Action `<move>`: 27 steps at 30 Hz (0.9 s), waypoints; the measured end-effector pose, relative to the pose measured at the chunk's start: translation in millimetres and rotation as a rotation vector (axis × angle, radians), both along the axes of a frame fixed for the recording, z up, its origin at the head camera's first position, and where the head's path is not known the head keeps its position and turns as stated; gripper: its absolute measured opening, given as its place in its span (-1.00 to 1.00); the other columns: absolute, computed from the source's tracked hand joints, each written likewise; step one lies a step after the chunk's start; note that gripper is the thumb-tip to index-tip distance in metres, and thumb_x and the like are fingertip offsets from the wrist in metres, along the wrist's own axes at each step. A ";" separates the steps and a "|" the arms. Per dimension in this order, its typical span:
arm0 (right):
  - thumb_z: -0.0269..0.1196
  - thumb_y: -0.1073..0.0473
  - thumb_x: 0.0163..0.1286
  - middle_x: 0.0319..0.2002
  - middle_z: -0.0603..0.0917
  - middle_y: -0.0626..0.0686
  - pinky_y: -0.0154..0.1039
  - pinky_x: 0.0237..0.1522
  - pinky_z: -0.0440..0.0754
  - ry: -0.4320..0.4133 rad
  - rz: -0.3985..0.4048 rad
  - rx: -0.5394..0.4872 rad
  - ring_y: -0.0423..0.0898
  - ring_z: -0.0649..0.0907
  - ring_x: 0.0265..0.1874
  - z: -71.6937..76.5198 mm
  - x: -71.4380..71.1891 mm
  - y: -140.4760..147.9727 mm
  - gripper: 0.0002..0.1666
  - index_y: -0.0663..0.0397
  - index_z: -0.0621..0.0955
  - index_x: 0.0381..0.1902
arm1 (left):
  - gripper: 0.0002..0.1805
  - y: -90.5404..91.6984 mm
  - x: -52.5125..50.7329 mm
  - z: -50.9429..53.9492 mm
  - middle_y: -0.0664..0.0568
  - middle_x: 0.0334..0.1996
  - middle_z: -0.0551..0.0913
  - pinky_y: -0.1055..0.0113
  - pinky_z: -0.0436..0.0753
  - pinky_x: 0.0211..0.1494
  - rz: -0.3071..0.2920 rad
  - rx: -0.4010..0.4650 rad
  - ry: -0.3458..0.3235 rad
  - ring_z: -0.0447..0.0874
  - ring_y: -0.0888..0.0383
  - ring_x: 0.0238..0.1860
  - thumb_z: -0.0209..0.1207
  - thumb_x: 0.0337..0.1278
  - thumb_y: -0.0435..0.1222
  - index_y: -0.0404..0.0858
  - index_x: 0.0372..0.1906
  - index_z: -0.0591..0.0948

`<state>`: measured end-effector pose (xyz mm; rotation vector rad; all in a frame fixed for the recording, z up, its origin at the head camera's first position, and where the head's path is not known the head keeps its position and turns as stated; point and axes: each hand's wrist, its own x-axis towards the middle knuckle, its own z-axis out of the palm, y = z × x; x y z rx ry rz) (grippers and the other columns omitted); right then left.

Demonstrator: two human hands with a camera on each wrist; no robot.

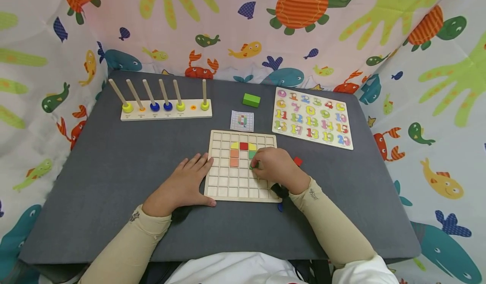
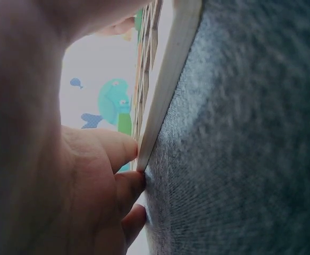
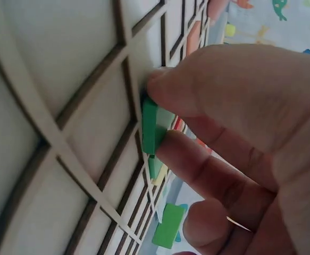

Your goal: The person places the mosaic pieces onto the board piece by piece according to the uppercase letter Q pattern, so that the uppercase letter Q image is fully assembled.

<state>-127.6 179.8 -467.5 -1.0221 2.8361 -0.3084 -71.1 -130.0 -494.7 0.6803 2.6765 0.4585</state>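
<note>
A wooden grid board (image 1: 228,185) lies on the table in front of the person. Its cells hold two yellow tiles with a red tile (image 1: 244,146) between them, two orange tiles (image 1: 234,158) on the left and a green tile (image 1: 252,154) on the right. My left hand (image 1: 186,185) rests along the board's left edge, its fingers and thumb spread. With thumb and finger, my right hand (image 1: 279,168) pinches another green tile (image 3: 150,126) at a cell just below the placed green one. That tile looks tilted in the right wrist view.
Behind the board lie a pattern card (image 1: 241,121) and a green block (image 1: 251,100). A number puzzle board (image 1: 312,117) is at the back right, a peg stand (image 1: 167,113) at the back left. A red piece (image 1: 298,161) and a blue piece (image 1: 280,207) lie near the right arm.
</note>
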 end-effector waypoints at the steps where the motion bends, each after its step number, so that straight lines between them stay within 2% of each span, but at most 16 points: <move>1: 0.50 0.17 0.31 -0.23 0.77 -0.16 -0.22 -0.37 0.66 0.001 -0.001 0.005 -0.23 0.66 -0.37 -1.3 -1.0 -0.7 -0.95 -0.13 0.86 -0.28 | 0.48 0.3 0.1 0.1 -0.23 0.71 -0.02 -0.28 -0.04 0.64 -0.001 -0.004 0.003 -0.10 -0.24 0.70 0.52 -0.13 0.39 -0.30 0.73 0.08; 7: 0.54 0.19 0.34 -0.19 0.79 -0.14 -0.13 -0.20 0.74 0.013 0.012 -0.009 -0.16 0.74 -0.23 -3.8 -4.0 -1.7 -0.94 -0.13 0.87 -0.28 | 0.47 0.9 -0.6 -1.2 -0.22 0.71 -0.01 -0.27 -0.04 0.64 -0.002 -0.014 0.010 -0.09 -0.23 0.70 0.51 -0.13 0.41 -0.29 0.73 0.09; 14: 0.52 0.13 0.40 -0.19 0.76 -0.11 -0.14 -0.15 0.75 -0.025 0.004 -0.026 -0.16 0.75 -0.20 -5.1 -1.7 1.5 -0.93 -0.12 0.89 -0.18 | 0.48 0.0 -0.4 -0.5 -0.20 0.72 -0.03 -0.27 -0.06 0.65 0.005 -0.010 -0.011 -0.12 -0.21 0.70 0.51 -0.14 0.41 -0.28 0.74 0.06; 20: 0.40 0.04 0.52 -0.17 0.77 -0.16 -0.16 -0.15 0.69 -0.128 -0.058 -0.059 -0.22 0.69 -0.24 -3.9 7.7 10.6 -0.84 -0.14 0.87 -0.07 | 0.49 -0.1 -0.2 -1.5 -0.21 0.72 -0.05 -0.26 -0.07 0.65 0.002 -0.007 -0.012 -0.13 -0.22 0.70 0.51 -0.13 0.40 -0.29 0.74 0.05; 27: 0.42 0.03 0.50 -0.20 0.78 -0.18 -0.14 -0.17 0.69 -0.149 -0.165 -0.086 -0.22 0.67 -0.26 2.0 25.7 31.1 -0.81 -0.09 0.87 -0.05 | 0.49 0.1 -1.0 -1.4 -0.21 0.72 -0.06 -0.27 -0.06 0.65 0.000 -0.013 -0.006 -0.13 -0.22 0.71 0.51 -0.12 0.40 -0.30 0.74 0.05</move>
